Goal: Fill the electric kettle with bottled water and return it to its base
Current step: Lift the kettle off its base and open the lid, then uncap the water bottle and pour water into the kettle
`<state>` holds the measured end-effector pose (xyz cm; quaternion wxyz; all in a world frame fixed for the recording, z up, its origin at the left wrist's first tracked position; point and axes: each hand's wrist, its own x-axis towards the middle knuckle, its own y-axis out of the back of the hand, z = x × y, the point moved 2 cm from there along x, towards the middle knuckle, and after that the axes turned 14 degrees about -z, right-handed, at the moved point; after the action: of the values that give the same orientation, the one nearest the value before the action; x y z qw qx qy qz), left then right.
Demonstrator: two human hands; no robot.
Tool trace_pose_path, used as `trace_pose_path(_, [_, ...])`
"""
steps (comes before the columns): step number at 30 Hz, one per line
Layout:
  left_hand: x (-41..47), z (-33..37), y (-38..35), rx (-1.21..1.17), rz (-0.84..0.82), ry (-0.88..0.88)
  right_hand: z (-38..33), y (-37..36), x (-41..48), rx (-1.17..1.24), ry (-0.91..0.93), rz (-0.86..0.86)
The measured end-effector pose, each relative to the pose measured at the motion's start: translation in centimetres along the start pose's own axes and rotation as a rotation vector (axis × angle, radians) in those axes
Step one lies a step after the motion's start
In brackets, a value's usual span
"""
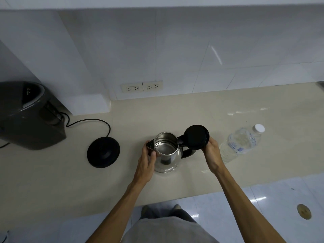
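Left hand grip wraps kettle body on bench; right hand grip pinches hinged lid, swung open. Base just left. Bottle capped: steady kettle, uncap next.

Supporting surface: a beige, glossy countertop running along a white tiled wall. Items resting directly on it: a dark grey appliance at the far left; a round black kettle base left of centre, its black cord lying on the surface and leading toward the appliance; a steel kettle at centre, off the base, lid open; a clear water bottle with a white cap, lying on its side at right.
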<state>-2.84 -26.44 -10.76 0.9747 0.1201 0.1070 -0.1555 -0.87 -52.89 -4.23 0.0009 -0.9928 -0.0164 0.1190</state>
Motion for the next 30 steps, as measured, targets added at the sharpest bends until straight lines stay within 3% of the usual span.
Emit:
trace_pose_path(7, [-1.3,-1.1,-0.9,-0.012,0.022,0.025,-0.3,2.1,-0.8,-0.019,0.082,0.128])
trace_pose_path(16, [-5.8,-5.4,-4.1,0.036,-0.023,0.16,1.9,2.7,-5.4,-0.102,-0.005,0.202])
trace_pose_path(27, [-2.8,0.6,-11.0,0.245,-0.404,-0.093,5.4,6.9,-9.6,-0.215,-0.172,0.58])
trace_pose_path(30, [-0.6,4.9,-14.9,0.28,-0.47,-0.198,5.8,9.8,-8.6,-0.202,-0.212,0.558])
